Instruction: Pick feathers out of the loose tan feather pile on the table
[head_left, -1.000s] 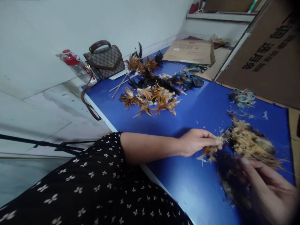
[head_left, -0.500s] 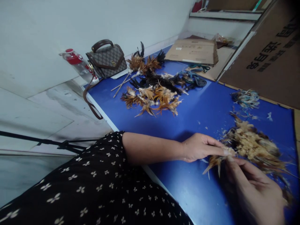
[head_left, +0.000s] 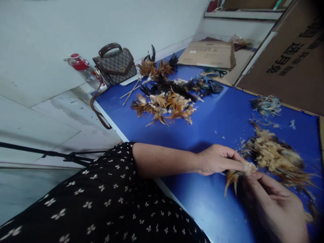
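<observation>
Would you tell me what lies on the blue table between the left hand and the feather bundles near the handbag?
In the head view, bare blue table separates the left hand from the feather bundles.

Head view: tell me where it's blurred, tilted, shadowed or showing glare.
Head view: the frame is strongly tilted, so the blue table runs diagonally; the right hand and the feather pile smear at the lower right; the left hand throws a soft shadow on the table; faint sheen near the cords; the top right corner darkens.
</observation>
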The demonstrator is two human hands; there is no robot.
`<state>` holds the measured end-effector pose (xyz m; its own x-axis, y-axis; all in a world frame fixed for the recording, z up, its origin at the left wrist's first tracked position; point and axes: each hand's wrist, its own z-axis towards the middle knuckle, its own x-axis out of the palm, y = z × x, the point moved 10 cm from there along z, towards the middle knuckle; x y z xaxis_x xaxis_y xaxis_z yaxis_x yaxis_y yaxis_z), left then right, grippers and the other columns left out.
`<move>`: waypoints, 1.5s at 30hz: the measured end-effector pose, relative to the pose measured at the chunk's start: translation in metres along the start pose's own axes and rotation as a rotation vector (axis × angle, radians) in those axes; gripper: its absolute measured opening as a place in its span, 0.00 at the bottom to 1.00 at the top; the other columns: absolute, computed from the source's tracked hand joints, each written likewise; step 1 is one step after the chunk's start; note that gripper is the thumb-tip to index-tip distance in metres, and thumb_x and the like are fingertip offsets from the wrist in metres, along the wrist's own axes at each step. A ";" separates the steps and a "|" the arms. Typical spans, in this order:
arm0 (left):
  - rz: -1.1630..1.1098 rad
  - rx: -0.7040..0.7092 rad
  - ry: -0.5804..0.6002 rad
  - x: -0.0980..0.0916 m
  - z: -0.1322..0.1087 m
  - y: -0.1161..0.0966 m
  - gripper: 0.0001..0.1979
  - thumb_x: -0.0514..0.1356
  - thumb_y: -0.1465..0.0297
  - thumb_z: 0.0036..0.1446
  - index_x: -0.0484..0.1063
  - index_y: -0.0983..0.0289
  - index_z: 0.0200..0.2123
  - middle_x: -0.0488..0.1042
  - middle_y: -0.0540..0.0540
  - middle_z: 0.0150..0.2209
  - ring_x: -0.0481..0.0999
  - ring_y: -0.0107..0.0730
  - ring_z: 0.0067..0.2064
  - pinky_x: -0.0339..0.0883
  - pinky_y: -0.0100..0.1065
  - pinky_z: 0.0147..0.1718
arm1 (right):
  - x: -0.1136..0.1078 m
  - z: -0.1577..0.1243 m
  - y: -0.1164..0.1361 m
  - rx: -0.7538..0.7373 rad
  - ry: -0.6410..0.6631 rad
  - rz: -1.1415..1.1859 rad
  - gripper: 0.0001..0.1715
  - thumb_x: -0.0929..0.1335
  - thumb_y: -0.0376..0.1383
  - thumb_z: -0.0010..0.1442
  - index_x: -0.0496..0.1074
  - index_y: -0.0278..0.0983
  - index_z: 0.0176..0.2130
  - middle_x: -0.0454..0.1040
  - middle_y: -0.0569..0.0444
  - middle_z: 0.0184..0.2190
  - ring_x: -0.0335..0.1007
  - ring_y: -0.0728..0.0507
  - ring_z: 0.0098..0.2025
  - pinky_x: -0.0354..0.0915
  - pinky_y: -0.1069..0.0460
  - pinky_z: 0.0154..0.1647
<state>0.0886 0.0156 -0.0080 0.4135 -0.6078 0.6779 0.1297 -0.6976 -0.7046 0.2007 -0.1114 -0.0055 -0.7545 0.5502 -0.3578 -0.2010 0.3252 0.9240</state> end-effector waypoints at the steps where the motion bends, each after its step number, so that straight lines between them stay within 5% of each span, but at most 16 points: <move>1: 0.001 -0.006 0.001 0.000 0.000 0.000 0.31 0.88 0.63 0.22 0.83 0.67 0.33 0.83 0.52 0.39 0.79 0.28 0.44 0.65 0.47 0.72 | 0.000 0.000 -0.005 0.034 0.011 0.025 0.36 0.82 0.65 0.49 0.85 0.41 0.44 0.76 0.55 0.29 0.65 0.47 0.25 0.63 0.56 0.22; 6: 0.024 -0.015 -0.023 -0.003 0.000 0.001 0.26 0.87 0.64 0.29 0.83 0.67 0.32 0.83 0.51 0.38 0.79 0.25 0.41 0.67 0.45 0.69 | -0.004 -0.002 -0.011 0.071 0.016 0.029 0.38 0.84 0.63 0.47 0.85 0.42 0.47 0.79 0.54 0.31 0.72 0.45 0.27 0.69 0.56 0.23; 12: 0.050 -0.018 -0.030 -0.007 0.001 0.001 0.29 0.87 0.63 0.25 0.83 0.66 0.32 0.83 0.49 0.37 0.79 0.24 0.41 0.70 0.39 0.62 | -0.023 -0.016 0.023 -0.070 -0.232 0.000 0.38 0.83 0.61 0.51 0.86 0.45 0.55 0.85 0.51 0.38 0.77 0.45 0.29 0.72 0.59 0.25; 23: 0.045 -0.081 -0.109 -0.008 -0.002 0.003 0.17 0.82 0.72 0.47 0.77 0.67 0.30 0.78 0.46 0.26 0.75 0.18 0.27 0.70 0.27 0.34 | -0.019 -0.013 0.023 -0.076 -0.161 0.095 0.33 0.86 0.56 0.50 0.87 0.44 0.49 0.83 0.52 0.34 0.76 0.46 0.30 0.71 0.62 0.26; 29: -0.025 -0.242 0.131 0.009 0.001 0.025 0.07 0.65 0.78 0.66 0.75 0.68 0.34 0.83 0.60 0.29 0.82 0.30 0.28 0.78 0.35 0.35 | -0.005 -0.009 0.021 -0.071 -0.074 0.235 0.29 0.87 0.50 0.51 0.87 0.43 0.50 0.85 0.52 0.36 0.83 0.41 0.33 0.82 0.52 0.39; 34: -0.072 -0.219 0.192 0.010 0.002 0.023 0.04 0.70 0.76 0.63 0.79 0.69 0.35 0.84 0.59 0.33 0.85 0.33 0.32 0.79 0.36 0.36 | -0.013 -0.007 0.016 -0.085 -0.149 0.087 0.32 0.85 0.55 0.54 0.87 0.43 0.53 0.86 0.49 0.39 0.84 0.38 0.36 0.81 0.52 0.34; 38: -0.017 -0.229 0.170 0.008 0.000 0.023 0.15 0.81 0.69 0.52 0.81 0.69 0.34 0.83 0.55 0.33 0.81 0.26 0.30 0.76 0.34 0.34 | -0.019 -0.006 0.024 -0.168 -0.199 -0.042 0.31 0.83 0.59 0.56 0.88 0.46 0.51 0.87 0.51 0.42 0.85 0.38 0.45 0.78 0.56 0.36; 45: 0.041 -0.252 0.113 0.005 -0.001 0.022 0.24 0.86 0.63 0.42 0.80 0.68 0.34 0.82 0.53 0.31 0.80 0.26 0.29 0.73 0.36 0.34 | -0.018 -0.012 0.051 -0.313 -0.262 -0.138 0.29 0.81 0.59 0.59 0.88 0.49 0.54 0.87 0.54 0.48 0.84 0.37 0.49 0.80 0.44 0.60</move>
<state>0.0929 -0.0028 -0.0200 0.3084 -0.6664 0.6788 -0.1194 -0.7351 -0.6674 0.1967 -0.1135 0.0497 -0.5313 0.7078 -0.4656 -0.4995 0.1822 0.8469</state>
